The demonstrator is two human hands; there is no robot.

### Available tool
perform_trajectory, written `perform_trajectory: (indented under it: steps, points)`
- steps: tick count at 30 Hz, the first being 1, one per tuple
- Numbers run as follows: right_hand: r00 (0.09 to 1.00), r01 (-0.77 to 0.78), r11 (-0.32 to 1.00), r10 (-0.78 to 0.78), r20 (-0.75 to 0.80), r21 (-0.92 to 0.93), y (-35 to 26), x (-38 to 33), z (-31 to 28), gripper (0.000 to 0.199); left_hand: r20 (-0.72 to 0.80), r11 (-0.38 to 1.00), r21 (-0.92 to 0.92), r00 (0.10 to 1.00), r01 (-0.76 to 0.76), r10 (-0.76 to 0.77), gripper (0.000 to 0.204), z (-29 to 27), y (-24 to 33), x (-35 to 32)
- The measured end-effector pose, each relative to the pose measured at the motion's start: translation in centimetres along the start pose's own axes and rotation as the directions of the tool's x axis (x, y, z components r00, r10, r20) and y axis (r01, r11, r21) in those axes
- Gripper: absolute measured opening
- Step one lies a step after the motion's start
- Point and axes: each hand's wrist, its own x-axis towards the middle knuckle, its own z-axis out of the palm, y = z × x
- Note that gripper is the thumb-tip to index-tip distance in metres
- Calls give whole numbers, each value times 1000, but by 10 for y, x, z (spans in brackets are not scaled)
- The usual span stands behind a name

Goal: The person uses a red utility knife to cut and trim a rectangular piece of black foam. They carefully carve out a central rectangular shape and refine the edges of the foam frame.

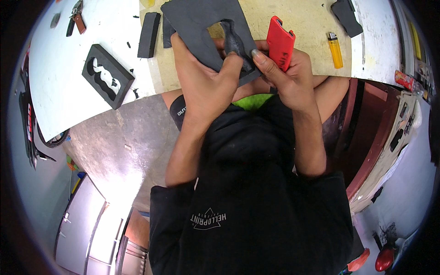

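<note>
A dark grey foam sheet (197, 23) with a wavy cutout is held tilted above the near edge of the table. My left hand (204, 87) grips its left side, the thumb pressing beside the cutout. Inside the opening a dark curved foam surface (233, 39) shows; whether it is loose cannot be told. My right hand (293, 87) pinches the sheet's right edge with the thumb. A red plastic-handled cutter (280, 43) stands upright in the same hand, tucked between the fingers. No blade is visible on it. Some fingers of both hands are hidden behind the foam.
On the white table (50, 87) lie a foam block with a wavy opening (114, 67) and a brown-handled metal tool (79, 20). A foam strip (149, 34) is left of the sheet. A yellow lighter (335, 51) and black foam piece (347, 19) sit right.
</note>
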Motion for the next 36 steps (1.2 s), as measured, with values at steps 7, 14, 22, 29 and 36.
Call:
perform_trajectory:
  steps: [7, 14, 22, 29, 36]
  points:
    - [1000, 11, 996, -11, -6, -88, -2, 2, 0, 26, -6, 989, -100, 994, 110, -112, 44, -2, 0, -1]
    - [999, 21, 996, -24, -35, -81, 1, 3, 1, 28, 15, 998, -55, 1000, 29, -28, 47, -2, -7, 0]
    - [998, 55, 989, -60, -32, -140, 7, 1, -3, 29, 75, 978, -128, 985, 165, -157, 40, -8, -3, -1]
    - [997, 67, 996, -68, -32, -56, 3, 2, 0, 28, 41, 993, -6, 992, 120, -120, 51, -2, -2, 5]
    - [997, 72, 992, -76, -33, -105, 5, 1, 0, 27, 6, 1000, -9, 1000, -11, 12, 55, 0, -10, 5]
